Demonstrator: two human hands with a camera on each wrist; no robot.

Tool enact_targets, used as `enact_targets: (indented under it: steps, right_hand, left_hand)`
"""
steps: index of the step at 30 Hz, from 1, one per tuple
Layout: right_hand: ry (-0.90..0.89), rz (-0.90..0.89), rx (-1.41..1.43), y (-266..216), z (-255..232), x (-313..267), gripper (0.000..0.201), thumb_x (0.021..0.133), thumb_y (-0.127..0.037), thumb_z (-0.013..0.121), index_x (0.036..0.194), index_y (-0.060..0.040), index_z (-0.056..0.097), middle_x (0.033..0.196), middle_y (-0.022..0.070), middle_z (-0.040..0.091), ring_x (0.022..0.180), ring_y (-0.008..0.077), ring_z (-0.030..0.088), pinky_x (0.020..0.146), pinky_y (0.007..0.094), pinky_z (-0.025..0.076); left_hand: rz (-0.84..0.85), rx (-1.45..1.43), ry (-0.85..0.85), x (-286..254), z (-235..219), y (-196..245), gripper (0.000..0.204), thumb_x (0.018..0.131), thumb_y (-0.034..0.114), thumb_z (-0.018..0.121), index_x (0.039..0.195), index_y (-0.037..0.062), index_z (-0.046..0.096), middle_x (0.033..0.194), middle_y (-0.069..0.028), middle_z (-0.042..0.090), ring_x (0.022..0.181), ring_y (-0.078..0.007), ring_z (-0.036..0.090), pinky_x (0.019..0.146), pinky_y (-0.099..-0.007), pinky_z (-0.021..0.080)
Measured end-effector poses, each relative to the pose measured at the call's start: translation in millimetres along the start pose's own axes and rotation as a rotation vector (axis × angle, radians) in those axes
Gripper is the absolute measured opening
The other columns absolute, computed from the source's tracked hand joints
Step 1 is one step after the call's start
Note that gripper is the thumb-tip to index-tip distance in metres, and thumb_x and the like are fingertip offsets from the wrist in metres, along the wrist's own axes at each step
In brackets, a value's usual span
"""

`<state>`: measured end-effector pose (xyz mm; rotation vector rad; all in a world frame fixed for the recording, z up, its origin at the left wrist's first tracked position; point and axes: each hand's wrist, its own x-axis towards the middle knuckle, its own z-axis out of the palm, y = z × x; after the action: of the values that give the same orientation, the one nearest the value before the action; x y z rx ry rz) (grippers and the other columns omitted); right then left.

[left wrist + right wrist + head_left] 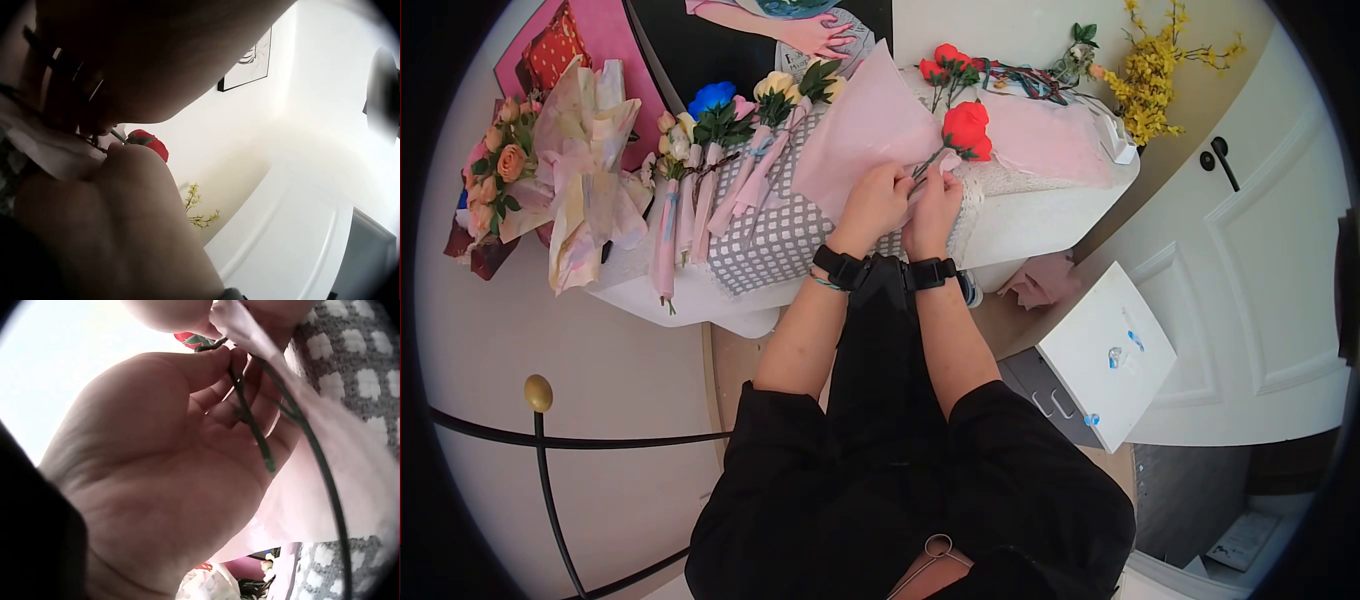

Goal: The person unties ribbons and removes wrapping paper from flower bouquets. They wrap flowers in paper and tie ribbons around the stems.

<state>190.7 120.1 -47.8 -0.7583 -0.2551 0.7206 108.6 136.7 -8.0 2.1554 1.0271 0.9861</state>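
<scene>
A red rose (967, 130) with a green stem leans to the upper right over the table. My right hand (934, 208) pinches its stem between thumb and fingertips; in the right wrist view a short cut stem end (265, 456) lies across the palm. Beside it my left hand (875, 208) pinches the gathered edge of a pink wrapping paper (865, 125). The paper fans out to the upper left. A longer green stem (325, 472) runs along the paper. In the left wrist view the hands are dark, with the rose (150, 142) behind them.
Several pink-wrapped single flowers (750, 180) lie left on a checkered cloth (765, 255). A large bouquet (510, 160) stands farther left. Behind lie more red roses (945, 65) and pink sheets (1050, 140). Yellow blossoms (1155, 90) and a white cabinet (1100, 350) are at the right.
</scene>
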Motion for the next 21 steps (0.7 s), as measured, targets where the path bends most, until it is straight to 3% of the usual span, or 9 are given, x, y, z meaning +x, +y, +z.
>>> enact_targets:
  steps: [3,7,9,15,19,21]
  right_hand:
    - [0.012,0.067,0.012,-5,-7,2,0.026,0.087,-0.016,0.060,0.102,-0.0008,0.045,0.093,0.0062,0.052,0.085,0.0130,0.050,0.075,0.0267,0.042]
    - [-0.044,0.179,0.098,-18,-6,0,0.024,0.086,-0.016,0.060,0.101,-0.0016,0.047,0.090,0.0052,0.053,0.081,0.0137,0.051,0.073,0.0268,0.043]
    - [-0.113,0.189,0.073,-25,-4,-4,0.021,0.087,-0.015,0.060,0.099,-0.0022,0.049,0.086,0.0043,0.054,0.078,0.0139,0.051,0.072,0.0263,0.043]
    - [-0.066,0.115,-0.044,-17,-6,4,0.015,0.087,-0.014,0.058,0.091,-0.0024,0.050,0.083,0.0034,0.053,0.074,0.0119,0.049,0.068,0.0270,0.042]
    - [-0.009,0.134,-0.005,-16,-5,7,0.013,0.087,-0.015,0.055,0.090,-0.0030,0.051,0.082,0.0027,0.052,0.074,0.0112,0.048,0.066,0.0279,0.041]
    - [-0.087,0.194,0.105,-11,-11,14,0.012,0.087,-0.015,0.051,0.087,-0.0036,0.051,0.081,0.0026,0.051,0.073,0.0118,0.048,0.067,0.0293,0.042]
  left_hand:
    - [-0.002,0.020,-0.058,2,-4,-2,0.017,0.082,0.014,0.059,0.080,-0.0032,0.063,0.075,-0.0212,0.064,0.071,-0.0364,0.062,0.066,-0.0420,0.048]
    - [-0.032,0.025,-0.198,10,-17,-2,0.018,0.080,0.015,0.062,0.078,-0.0025,0.065,0.069,-0.0186,0.064,0.066,-0.0316,0.063,0.063,-0.0395,0.049]
    - [-0.077,0.004,-0.267,16,-17,-9,0.019,0.083,0.017,0.063,0.080,-0.0018,0.064,0.063,-0.0093,0.063,0.057,-0.0187,0.060,0.055,-0.0324,0.046]
    - [-0.124,0.030,-0.133,21,-19,5,0.024,0.085,0.021,0.061,0.079,-0.0018,0.065,0.063,-0.0096,0.063,0.053,-0.0187,0.060,0.052,-0.0330,0.046]
    - [-0.087,0.083,-0.142,24,-16,3,0.025,0.083,0.023,0.063,0.079,-0.0019,0.066,0.066,-0.0126,0.064,0.056,-0.0226,0.062,0.056,-0.0345,0.048]
    - [0.084,0.195,-0.136,27,-14,-4,0.027,0.081,0.024,0.064,0.081,-0.0023,0.066,0.068,-0.0153,0.065,0.062,-0.0278,0.064,0.061,-0.0362,0.049]
